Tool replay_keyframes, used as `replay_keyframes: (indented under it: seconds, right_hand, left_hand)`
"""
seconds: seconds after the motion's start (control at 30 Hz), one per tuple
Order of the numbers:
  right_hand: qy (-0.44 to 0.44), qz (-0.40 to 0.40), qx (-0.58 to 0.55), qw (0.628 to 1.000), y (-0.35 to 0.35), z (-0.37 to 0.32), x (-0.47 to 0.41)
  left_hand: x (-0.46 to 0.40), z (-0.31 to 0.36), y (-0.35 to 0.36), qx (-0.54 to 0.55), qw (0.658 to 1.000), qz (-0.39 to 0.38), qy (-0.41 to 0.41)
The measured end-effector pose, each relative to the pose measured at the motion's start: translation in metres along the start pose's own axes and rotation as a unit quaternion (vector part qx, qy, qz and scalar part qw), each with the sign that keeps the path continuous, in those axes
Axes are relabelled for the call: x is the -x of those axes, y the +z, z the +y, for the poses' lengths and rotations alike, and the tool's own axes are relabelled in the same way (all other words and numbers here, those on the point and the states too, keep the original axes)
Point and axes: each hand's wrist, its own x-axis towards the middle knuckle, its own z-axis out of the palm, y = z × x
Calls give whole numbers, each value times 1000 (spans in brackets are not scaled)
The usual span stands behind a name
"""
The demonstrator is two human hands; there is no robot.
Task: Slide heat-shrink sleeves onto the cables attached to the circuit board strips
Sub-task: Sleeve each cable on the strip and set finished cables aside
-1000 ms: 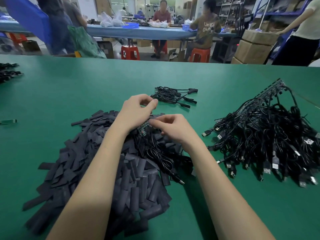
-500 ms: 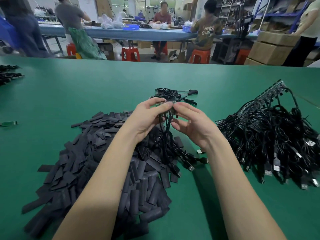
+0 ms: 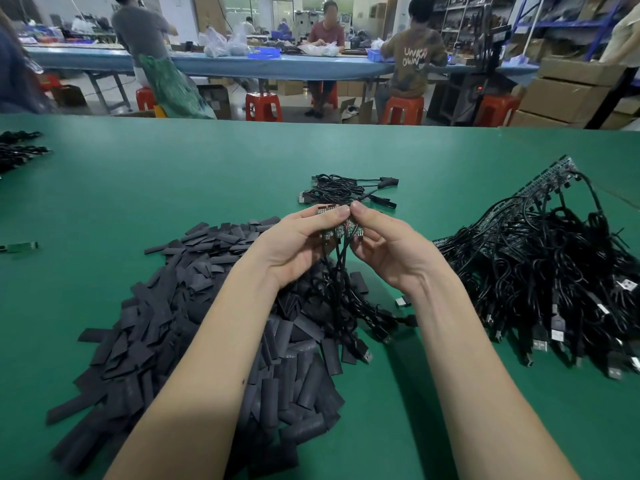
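Observation:
Both hands hold a short circuit board strip (image 3: 337,230) up above the table centre. My left hand (image 3: 298,244) pinches its left end between thumb and fingers. My right hand (image 3: 384,247) pinches the right end. Several black cables (image 3: 332,292) hang from the strip down onto a big heap of flat black heat-shrink sleeves (image 3: 194,323), their USB plugs lying at the heap's right edge.
A large tangle of cabled board strips (image 3: 554,271) fills the right of the green table (image 3: 173,188). A small cable bundle (image 3: 346,190) lies just beyond my hands. A lone green board piece (image 3: 20,247) and more cables (image 3: 17,147) sit far left. People work at a far table.
Both hands lifted the board strip off the sleeve heap, up and away from me; its cables now hang free. The hands then stayed near the same height, thumbs meeting on top.

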Motion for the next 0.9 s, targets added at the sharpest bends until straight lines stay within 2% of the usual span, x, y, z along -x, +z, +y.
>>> replay_keyframes:
  seconds: [0.1,0.17,0.27,0.33,0.4,0.5,0.53,0.57,0.6,0.7,0.8,0.9]
  right_hand:
    - [42,-2,-79,996,1,1,1]
    - [51,5,-94,994,1,0,1]
    - [34,34,-46,998,-2,-4,2]
    - [15,67,73,995,-6,-6,3]
    - [-6,94,180,979,-5,-4,2]
    - [-19,87,180,980,5,-2,2]
    - [-17,76,176,981,9,-1,2]
    - [-15,66,174,982,12,1,2]
    - [-15,59,170,984,14,3,2]
    - [-15,42,123,991,18,6,1]
    - [1,27,59,998,16,5,-1]
    - [17,14,41,999,14,5,-2]
  left_hand:
    - [2,-1,4,41,999,-34,-1]
    - [4,0,5,42,998,-37,5]
    - [12,4,0,-33,999,2,16]
    - [18,8,-8,-144,988,55,30]
    - [23,11,-18,-299,940,146,79]
    - [30,14,-21,-470,832,220,195]
    - [32,14,-19,-499,805,230,226]
    - [33,14,-17,-505,795,233,244]
    - [33,12,-15,-480,812,222,247]
    - [32,7,-6,-341,910,145,187]
    - [31,5,-8,-288,934,121,172]
    - [32,3,-9,-249,953,100,140]
